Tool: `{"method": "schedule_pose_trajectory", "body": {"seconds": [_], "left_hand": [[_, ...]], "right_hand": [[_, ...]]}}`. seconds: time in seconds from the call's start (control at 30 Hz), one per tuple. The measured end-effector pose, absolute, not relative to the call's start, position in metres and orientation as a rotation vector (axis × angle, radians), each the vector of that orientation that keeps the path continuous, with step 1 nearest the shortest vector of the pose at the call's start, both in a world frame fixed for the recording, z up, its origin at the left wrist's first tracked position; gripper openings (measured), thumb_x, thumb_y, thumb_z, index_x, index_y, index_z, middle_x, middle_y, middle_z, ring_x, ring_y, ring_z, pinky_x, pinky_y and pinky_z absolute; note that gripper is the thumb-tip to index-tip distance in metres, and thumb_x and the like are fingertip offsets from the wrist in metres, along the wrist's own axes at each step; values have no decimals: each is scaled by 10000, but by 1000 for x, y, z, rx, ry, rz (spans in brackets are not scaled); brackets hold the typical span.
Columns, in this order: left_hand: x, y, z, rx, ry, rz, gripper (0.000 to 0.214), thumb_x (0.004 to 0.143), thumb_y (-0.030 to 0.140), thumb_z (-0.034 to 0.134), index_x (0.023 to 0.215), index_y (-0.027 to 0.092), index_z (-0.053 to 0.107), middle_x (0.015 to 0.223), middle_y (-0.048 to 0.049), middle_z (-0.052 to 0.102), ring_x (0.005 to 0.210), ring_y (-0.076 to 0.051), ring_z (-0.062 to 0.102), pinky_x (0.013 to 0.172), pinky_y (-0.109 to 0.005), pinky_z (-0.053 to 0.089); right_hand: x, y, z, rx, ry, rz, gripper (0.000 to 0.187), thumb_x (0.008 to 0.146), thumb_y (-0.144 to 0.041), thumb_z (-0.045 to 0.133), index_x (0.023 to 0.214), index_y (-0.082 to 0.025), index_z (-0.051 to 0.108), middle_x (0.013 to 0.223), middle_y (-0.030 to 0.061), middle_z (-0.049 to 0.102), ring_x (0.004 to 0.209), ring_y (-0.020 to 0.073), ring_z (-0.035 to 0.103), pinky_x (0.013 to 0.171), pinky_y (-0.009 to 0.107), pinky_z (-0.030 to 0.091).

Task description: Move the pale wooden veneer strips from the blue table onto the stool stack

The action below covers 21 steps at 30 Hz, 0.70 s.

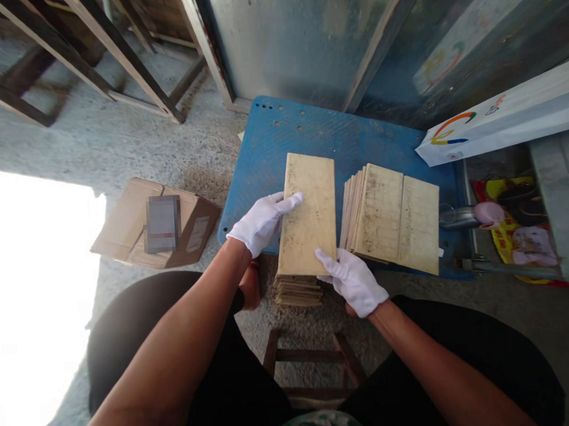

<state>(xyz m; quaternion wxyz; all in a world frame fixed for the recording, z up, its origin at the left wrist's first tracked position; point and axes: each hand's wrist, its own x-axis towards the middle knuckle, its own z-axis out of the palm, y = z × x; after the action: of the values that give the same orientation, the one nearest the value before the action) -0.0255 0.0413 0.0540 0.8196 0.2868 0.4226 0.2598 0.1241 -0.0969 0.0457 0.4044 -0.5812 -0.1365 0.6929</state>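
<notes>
Between my hands is a flat, pale tan rectangular board (309, 218) with dark specks along its surface. My left hand (261, 224), in a white glove, grips its left edge, thumb on top. At the lower right corner my right hand (353, 279), gloved too, holds it with the thumb on the face and the fingers underneath. Below the board's near end, a stack of similar boards (298, 295) shows in part. Right of it, more boards (382, 214) lie in a leaning stack on the blue table (271, 137).
A cardboard box (123, 228) sits on the floor at the left. A white printed bag (503, 116) and a metal cup-like vessel (459, 216) are at the table's right end. Wooden frames (128, 62) stand at the back left; a wooden stool (311, 354) is between my legs.
</notes>
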Motion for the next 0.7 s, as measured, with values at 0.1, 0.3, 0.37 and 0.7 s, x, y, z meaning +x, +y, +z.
{"method": "schedule_pose_trajectory", "body": {"seconds": [0.1, 0.3, 0.37, 0.7], "left_hand": [[-30, 40, 60, 576, 974, 539, 319, 687, 276, 760, 934, 99, 666, 841, -102, 725, 709, -191, 670, 675, -301, 549], [-31, 27, 75, 655, 1052, 475, 226, 744, 246, 713, 925, 122, 662, 843, -75, 718, 724, -171, 666, 693, -296, 549], [-29, 23, 82, 701, 1048, 443, 250, 747, 248, 714, 961, 128, 664, 871, -74, 716, 777, -183, 668, 728, -315, 550], [-29, -6, 92, 895, 864, 297, 260, 704, 311, 742, 890, 138, 686, 882, -50, 709, 788, -181, 660, 715, -288, 531]], "right_hand": [[123, -106, 47, -1493, -438, 1830, 462, 657, -477, 789, 976, -169, 660, 1003, 60, 703, 874, 191, 659, 703, 278, 534], [138, -97, 54, -1865, -1044, 1714, 437, 684, -604, 705, 813, -186, 712, 808, 29, 720, 789, 203, 650, 732, 297, 493], [145, -91, 61, -1946, -1183, 1613, 461, 739, -648, 621, 804, -201, 715, 765, 22, 711, 756, 204, 644, 729, 303, 483], [181, -67, 134, -2017, -1273, 1022, 515, 809, -647, 544, 1046, -212, 686, 969, 42, 706, 946, 234, 630, 826, 333, 490]]}}
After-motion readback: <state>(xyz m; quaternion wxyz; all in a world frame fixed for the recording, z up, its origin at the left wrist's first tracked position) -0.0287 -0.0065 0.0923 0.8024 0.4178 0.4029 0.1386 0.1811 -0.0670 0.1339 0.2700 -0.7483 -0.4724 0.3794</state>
